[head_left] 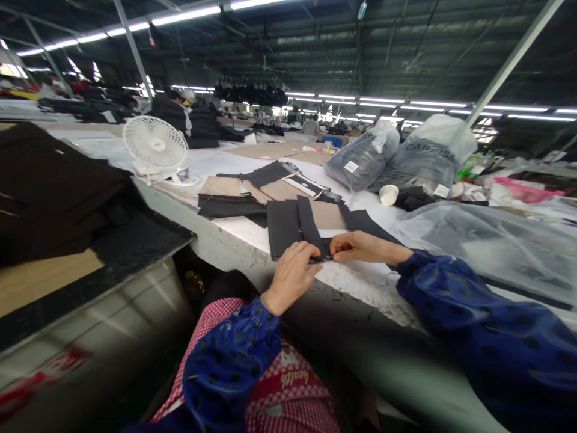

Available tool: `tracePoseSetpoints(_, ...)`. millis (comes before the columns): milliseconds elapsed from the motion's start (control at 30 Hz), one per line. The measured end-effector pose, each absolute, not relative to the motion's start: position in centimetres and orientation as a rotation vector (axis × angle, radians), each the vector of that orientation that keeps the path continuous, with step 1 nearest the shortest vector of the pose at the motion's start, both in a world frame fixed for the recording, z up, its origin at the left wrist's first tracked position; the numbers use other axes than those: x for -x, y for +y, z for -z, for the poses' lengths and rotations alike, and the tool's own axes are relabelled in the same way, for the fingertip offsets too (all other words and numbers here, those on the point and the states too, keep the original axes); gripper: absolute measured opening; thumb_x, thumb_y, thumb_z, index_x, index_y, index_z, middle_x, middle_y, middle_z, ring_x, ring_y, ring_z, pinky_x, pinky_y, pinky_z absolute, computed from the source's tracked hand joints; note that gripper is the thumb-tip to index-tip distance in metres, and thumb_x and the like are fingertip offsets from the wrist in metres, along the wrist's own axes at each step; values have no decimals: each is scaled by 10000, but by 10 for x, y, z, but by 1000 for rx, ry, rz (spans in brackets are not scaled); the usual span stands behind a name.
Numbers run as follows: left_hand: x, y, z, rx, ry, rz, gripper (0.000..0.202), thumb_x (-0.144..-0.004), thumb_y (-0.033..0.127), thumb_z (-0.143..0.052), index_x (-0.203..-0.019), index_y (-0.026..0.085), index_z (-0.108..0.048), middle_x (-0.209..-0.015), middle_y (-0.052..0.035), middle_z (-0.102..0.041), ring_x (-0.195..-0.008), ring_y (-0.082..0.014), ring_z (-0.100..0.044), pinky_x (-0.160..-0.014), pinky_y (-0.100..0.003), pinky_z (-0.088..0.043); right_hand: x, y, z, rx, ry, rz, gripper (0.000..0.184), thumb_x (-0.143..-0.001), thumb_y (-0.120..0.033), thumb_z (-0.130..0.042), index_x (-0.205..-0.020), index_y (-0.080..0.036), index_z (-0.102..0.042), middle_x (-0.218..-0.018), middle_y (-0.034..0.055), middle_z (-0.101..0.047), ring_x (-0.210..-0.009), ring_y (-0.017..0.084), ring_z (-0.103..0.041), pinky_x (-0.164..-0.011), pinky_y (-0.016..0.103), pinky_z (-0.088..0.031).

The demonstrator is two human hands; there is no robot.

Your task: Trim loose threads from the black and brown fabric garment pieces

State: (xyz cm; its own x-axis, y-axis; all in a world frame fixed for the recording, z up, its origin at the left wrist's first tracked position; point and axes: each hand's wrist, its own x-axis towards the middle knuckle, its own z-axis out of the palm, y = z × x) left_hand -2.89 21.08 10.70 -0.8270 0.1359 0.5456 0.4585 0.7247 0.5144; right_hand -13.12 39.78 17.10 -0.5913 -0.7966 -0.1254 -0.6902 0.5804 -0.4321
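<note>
My left hand (pixel 293 272) and my right hand (pixel 360 246) meet at the near edge of a white worktable (pixel 360 282). Both pinch the near end of a narrow dark fabric strip (pixel 310 225) that runs away from me. A wider dark fabric piece (pixel 282 227) lies flat just left of the strip. A tan cardboard piece (pixel 328 214) lies under and right of it. Both my arms wear blue dotted sleeve covers.
More dark and tan cut pieces (pixel 252 192) lie further back. A white desk fan (pixel 155 147) stands at left. Grey plastic-wrapped bundles (pixel 396 157), a white cup (pixel 388 194) and clear plastic sheeting (pixel 491 240) are at right. A dark fabric stack (pixel 49 186) is at left.
</note>
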Motion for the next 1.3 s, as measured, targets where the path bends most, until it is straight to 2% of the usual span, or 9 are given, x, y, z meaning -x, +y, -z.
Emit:
tracePoseSetpoints(167,37,219,-105,412,-2461,789,35,-826,216,-642,-837,184,-633,-930,-35,-616,-939,-218,-552,-830,-337,-442,126,410,-167,1121,2524,577,251,-792,-404,-568,-821,-155,-573,-695,-10,-522,-624,117,-423,-569,247,-334)
tracePoseSetpoints(367,45,224,-110,218,-2505,901,131,-803,181,-590,-681,185,-640,-866,-35,-635,-919,-214,-572,-808,-331,-445,127,405,-160,1113,2536,645,290,-784,-452,-583,-764,-167,-534,-635,-36,-452,-584,103,-364,-525,236,-283)
tracePoseSetpoints(567,50,231,-119,56,-2613,860,160,-759,163,-523,-653,176,-642,-891,-67,-671,-912,-248,-607,-775,-346,-459,128,403,-156,1124,2614,615,337,-788,-505,-578,-755,-174,-531,-632,-33,-460,-579,104,-373,-522,234,-288)
tracePoseSetpoints(800,53,230,-126,24,-2682,845,147,-743,191,-539,-733,169,-684,-921,-107,-703,-959,-280,-636,-793,-349,-479,121,389,-158,976,2888,200,377,-808,-557,-586,-710,-193,-564,-621,-17,-530,-585,122,-445,-536,246,-274)
tracePoseSetpoints(900,55,228,-129,36,-2726,869,134,-742,236,-579,-755,164,-692,-922,-126,-712,-961,-299,-644,-777,-356,-486,111,378,-169,926,3027,-63,316,-802,-505,-633,-740,-199,-578,-721,13,-584,-651,147,-496,-555,255,-266)
tracePoseSetpoints(967,56,224,-132,56,-2739,898,139,-749,238,-590,-778,155,-698,-933,-137,-714,-978,-304,-641,-790,-360,-482,107,371,-173,1113,3034,-130,222,-802,-400,-649,-767,-193,-576,-809,32,-599,-699,153,-512,-573,253,-274)
tracePoseSetpoints(1100,59,200,-133,252,-2733,1059,135,-781,223,-595,-808,165,-714,-857,-83,-728,-906,-236,-658,-785,-312,-480,114,367,-173,1386,2679,215,36,-784,-179,-528,-758,-180,-553,-706,-8,-558,-635,117,-470,-586,225,-321)
tracePoseSetpoints(1200,57,183,-128,488,-2574,1383,187,-768,187,-639,-947,165,-689,-905,-38,-723,-846,-170,-653,-770,-264,-487,120,370,-169,1361,2575,420,73,-769,-214,-499,-770,-177,-562,-668,-23,-533,-598,109,-438,-572,224,-331)
tracePoseSetpoints(1300,53,183,-121,493,-2491,1281,167,-718,164,-700,-884,170,-680,-893,-25,-686,-852,-172,-621,-793,-281,-483,125,373,-167,1351,2557,449,108,-763,-268,-518,-761,-174,-571,-660,-20,-531,-595,110,-436,-563,226,-329)
